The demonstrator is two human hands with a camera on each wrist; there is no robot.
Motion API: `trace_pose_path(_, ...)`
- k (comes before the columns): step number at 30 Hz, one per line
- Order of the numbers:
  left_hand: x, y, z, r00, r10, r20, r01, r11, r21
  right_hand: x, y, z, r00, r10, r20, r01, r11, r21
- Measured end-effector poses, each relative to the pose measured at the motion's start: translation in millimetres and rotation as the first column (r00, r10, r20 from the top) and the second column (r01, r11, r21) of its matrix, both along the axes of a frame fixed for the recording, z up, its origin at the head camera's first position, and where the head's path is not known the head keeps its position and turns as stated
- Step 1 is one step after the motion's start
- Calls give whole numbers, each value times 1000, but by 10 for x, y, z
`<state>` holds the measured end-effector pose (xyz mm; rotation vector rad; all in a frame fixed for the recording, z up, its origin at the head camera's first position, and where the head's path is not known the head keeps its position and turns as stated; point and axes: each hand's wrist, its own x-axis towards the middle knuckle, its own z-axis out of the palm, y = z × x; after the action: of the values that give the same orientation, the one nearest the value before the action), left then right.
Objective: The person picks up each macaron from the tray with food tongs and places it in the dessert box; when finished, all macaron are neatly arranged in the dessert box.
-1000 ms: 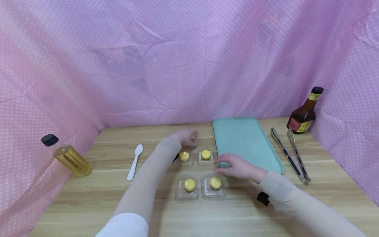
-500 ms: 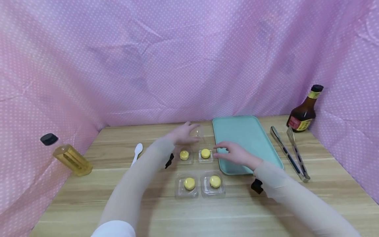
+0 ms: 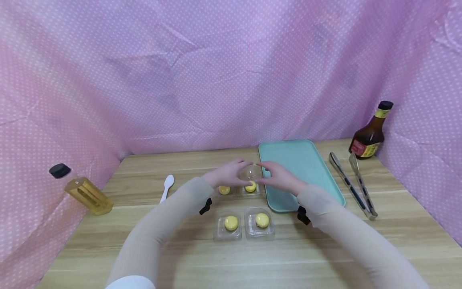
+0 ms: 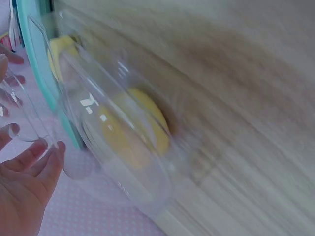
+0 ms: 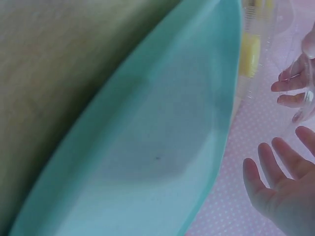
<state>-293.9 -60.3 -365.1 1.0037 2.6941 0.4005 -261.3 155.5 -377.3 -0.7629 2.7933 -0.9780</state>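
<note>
My left hand (image 3: 228,173) pinches the edge of a clear plastic lid (image 3: 252,171) between thumb and fingers. The lid is over the back right clear container, where a yellow round sweet (image 3: 250,186), looking like a macaron, lies. Facing it, my right hand (image 3: 279,177) is at the lid's other side. In the right wrist view its fingers (image 5: 268,164) are spread and fairly straight; firm contact cannot be told. Partly behind the left hand is another yellow sweet (image 3: 224,190) in its container. Two more clear containers, front left (image 3: 218,237) and front right (image 3: 268,236), each hold one.
A mint-green tray (image 3: 303,160) lies under and beyond my right hand. Metal tongs (image 3: 351,186) and a brown sauce bottle (image 3: 368,138) are at the right. A white spoon (image 3: 167,186) and a bottle of yellow liquid (image 3: 88,194) are at the left. Pink dotted cloth (image 3: 216,80) surrounds the table.
My left hand has brought the clear lid from behind the containers toward me, over the back right one. My right hand has moved left and away from me to meet it.
</note>
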Motion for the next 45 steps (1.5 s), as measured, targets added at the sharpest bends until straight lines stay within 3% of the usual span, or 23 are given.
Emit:
trace_pose_path(10, 76, 36, -35, 1000, -2, 14, 2, 1000, 5, -33, -54, 3, 998, 58, 10, -59, 996, 64)
trace_pose_path(18, 92, 18, -131, 995, -103, -10, 103, 994, -43, -38, -13, -71, 997, 74, -17, -71, 985, 159)
trace_pose_path(33, 168, -77, -134, 996, -34, 88, 35, 999, -15, -8, -42, -99, 998, 61, 28, -66, 978, 200)
trace_pose_path(45, 177, -124, -154, 996, -12, 89, 16, 999, -37, 21, -87, -75, 997, 70, 34, -76, 964, 254)
